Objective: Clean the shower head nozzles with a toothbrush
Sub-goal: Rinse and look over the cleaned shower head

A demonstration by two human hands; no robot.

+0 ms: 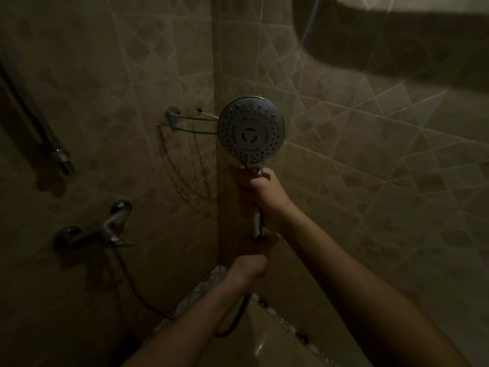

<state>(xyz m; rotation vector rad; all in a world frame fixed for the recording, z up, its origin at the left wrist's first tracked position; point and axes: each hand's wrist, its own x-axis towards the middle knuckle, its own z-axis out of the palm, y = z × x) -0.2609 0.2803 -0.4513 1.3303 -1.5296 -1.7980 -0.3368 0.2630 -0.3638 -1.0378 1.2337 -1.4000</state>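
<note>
Now the right hand (267, 193) wraps the chrome handle, holding the shower head (251, 129) up in the tiled corner, nozzles facing us; the left hand (251, 258) closes around its base. Rigid, probably slick: grip the handle.

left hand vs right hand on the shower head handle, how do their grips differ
The right hand wraps the upper handle, just under the round face of the shower head; the left hand sits lower, at the handle's bottom end near the hose. The right hand is better lit, its fingers curled around the handle; the left hand is in shadow, so its grip is hard to read. Both reach up from below.
</note>
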